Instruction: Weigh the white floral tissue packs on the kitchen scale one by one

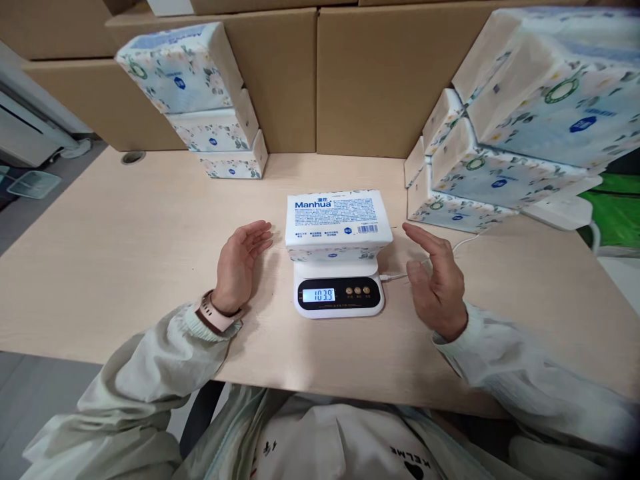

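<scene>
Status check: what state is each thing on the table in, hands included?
Scale: on, display lit, reading 103.9
Tissue pack: resting on the scale, barcode side up
Left hand: open, apart from the pack
Right hand: open, apart from the pack
Cable: plugged into the scale
Left stack: three packs high

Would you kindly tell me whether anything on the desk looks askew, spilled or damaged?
Nothing stands out: the white rectangular Manhua pack sits on the white digital scale, and I see no spill or tear.
</scene>
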`<state>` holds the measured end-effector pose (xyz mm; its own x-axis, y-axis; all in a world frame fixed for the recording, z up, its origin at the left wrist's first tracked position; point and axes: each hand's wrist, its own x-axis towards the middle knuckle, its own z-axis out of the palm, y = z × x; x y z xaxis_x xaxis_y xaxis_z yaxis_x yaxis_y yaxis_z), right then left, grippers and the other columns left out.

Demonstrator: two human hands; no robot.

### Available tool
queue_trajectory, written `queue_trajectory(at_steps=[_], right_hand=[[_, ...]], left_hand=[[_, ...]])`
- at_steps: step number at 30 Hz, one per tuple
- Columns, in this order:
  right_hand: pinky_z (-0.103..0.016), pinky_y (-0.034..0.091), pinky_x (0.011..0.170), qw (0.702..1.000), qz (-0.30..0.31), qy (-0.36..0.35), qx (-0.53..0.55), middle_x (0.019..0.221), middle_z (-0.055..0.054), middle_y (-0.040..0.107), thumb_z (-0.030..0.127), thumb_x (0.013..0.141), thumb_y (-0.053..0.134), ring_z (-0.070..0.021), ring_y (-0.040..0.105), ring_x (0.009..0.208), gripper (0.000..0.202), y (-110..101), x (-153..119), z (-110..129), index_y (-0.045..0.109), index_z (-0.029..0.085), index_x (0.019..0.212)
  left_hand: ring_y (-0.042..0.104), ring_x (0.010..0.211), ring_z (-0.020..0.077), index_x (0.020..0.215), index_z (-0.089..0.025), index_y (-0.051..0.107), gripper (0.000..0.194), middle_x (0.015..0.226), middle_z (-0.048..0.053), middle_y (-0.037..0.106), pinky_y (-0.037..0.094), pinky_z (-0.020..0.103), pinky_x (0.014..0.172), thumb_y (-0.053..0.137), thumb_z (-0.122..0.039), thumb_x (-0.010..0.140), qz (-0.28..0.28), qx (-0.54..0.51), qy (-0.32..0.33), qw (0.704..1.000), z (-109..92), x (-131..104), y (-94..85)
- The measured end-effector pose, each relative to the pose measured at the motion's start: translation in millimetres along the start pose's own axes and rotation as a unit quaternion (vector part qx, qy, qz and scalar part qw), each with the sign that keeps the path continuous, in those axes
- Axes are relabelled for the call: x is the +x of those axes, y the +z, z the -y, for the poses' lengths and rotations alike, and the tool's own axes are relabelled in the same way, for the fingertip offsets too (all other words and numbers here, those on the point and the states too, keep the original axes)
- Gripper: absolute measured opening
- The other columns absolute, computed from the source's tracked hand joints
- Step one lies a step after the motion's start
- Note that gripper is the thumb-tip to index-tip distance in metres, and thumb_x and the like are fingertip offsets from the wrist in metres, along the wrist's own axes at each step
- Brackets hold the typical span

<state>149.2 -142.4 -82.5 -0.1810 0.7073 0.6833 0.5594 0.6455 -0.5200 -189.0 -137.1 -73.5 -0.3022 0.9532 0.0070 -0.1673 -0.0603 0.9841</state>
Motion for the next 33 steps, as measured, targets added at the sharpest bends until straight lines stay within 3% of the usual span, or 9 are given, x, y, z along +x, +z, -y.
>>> queue_trajectory(at_steps=[8, 13, 15, 17, 20, 22, 26, 33], right_hand=[[-0.062, 0.057, 0.112, 0.999, -0.022, 0.005, 0.028, 0.146, -0.011, 0.073, 0.028, 0.102, 0.062, -0.034, 0.068, 0.138, 0.044, 1.5, -1.5, 11.0, 0.064, 0.031, 0.146], [-0.055, 0.06, 0.114, 0.964, -0.027, 0.199, 0.177, 0.144, -0.008, 0.074, 0.041, 0.103, 0.067, -0.0281, 0.073, 0.131, 0.035, 4.6, 11.3, 17.1, 0.071, 0.032, 0.136], [-0.058, 0.055, 0.121, 0.936, 0.015, 0.269, 0.227, 0.15, -0.006, 0.071, 0.048, 0.102, 0.068, -0.0287, 0.07, 0.137, 0.04, 3.6, 24.7, 21.2, 0.069, 0.035, 0.14], [-0.061, 0.046, 0.129, 0.908, 0.107, 0.298, 0.274, 0.162, -0.002, 0.062, 0.053, 0.104, 0.064, -0.0296, 0.059, 0.151, 0.049, 1.0, 41.3, 29.4, 0.062, 0.039, 0.151], [-0.061, 0.039, 0.134, 0.877, 0.245, 0.268, 0.314, 0.171, 0.003, 0.052, 0.053, 0.108, 0.056, -0.0287, 0.049, 0.16, 0.056, -0.3, 69.9, 48.8, 0.049, 0.044, 0.162], [-0.06, 0.039, 0.135, 0.877, 0.276, 0.241, 0.313, 0.171, 0.005, 0.05, 0.052, 0.108, 0.055, -0.0281, 0.049, 0.16, 0.057, 6.6, 91.2, 62.0, 0.046, 0.044, 0.163], [-0.058, 0.034, 0.138, 0.872, 0.295, 0.205, 0.332, 0.174, 0.007, 0.045, 0.045, 0.107, 0.056, -0.0257, 0.046, 0.161, 0.059, 51.2, 137.9, 75.6, 0.043, 0.04, 0.164], [-0.05, 0.033, 0.139, 0.814, 0.327, 0.276, 0.392, 0.176, -0.004, 0.044, 0.04, 0.098, 0.062, -0.0252, 0.046, 0.16, 0.076, 176.6, 188.8, 74.6, 0.035, 0.025, 0.167]], left_hand=[[0.071, 0.122, 0.0315, 0.11, -0.021, 0.078, 0.045, 0.124, 0.014, 0.078, 0.055, 0.052, 0.111, 0.061, -0.06, 0.097, 0.013, 0.015, 0.057, 0.998, -14.5, -7.4, 2.0], [0.07, 0.132, 0.0321, 0.117, -0.019, 0.079, 0.048, 0.131, 0.014, 0.078, 0.047, 0.055, 0.124, 0.061, -0.059, 0.101, 0.06, 0.0, 0.047, 0.997, -20.4, -14.7, 4.2], [0.062, 0.144, 0.0328, 0.126, -0.019, 0.078, 0.051, 0.145, 0.013, 0.072, 0.04, 0.056, 0.13, 0.061, -0.06, 0.101, 0.09, -0.002, 0.021, 0.996, -22.4, -19.3, 8.1], [0.053, 0.154, 0.0325, 0.134, -0.022, 0.076, 0.053, 0.157, 0.01, 0.064, 0.034, 0.056, 0.135, 0.06, -0.062, 0.102, 0.139, -0.001, -0.004, 0.99, -25.3, -23.3, 13.8], [0.044, 0.161, 0.0295, 0.141, -0.029, 0.073, 0.048, 0.166, 0.003, 0.055, 0.03, 0.052, 0.137, 0.056, -0.058, 0.106, 0.211, 0.012, 0.014, 0.977, -31.8, -22.4, 21.9], [0.044, 0.161, 0.0291, 0.138, -0.029, 0.075, 0.044, 0.165, 0.002, 0.056, 0.033, 0.049, 0.137, 0.058, -0.055, 0.106, 0.203, 0.007, 0.045, 0.978, -36.8, -13.4, 22.4], [0.051, 0.155, 0.0338, 0.119, -0.022, 0.079, 0.042, 0.15, 0.006, 0.07, 0.041, 0.046, 0.131, 0.068, -0.056, 0.098, 0.084, -0.037, 0.081, 0.992, -42.6, 27.6, 3.1], [0.059, 0.145, 0.0358, 0.113, -0.019, 0.075, 0.04, 0.141, 0.011, 0.073, 0.049, 0.047, 0.122, 0.07, -0.054, 0.093, -0.082, 0.03, 0.132, 0.987, -29.3, 117.3, -57.3]])
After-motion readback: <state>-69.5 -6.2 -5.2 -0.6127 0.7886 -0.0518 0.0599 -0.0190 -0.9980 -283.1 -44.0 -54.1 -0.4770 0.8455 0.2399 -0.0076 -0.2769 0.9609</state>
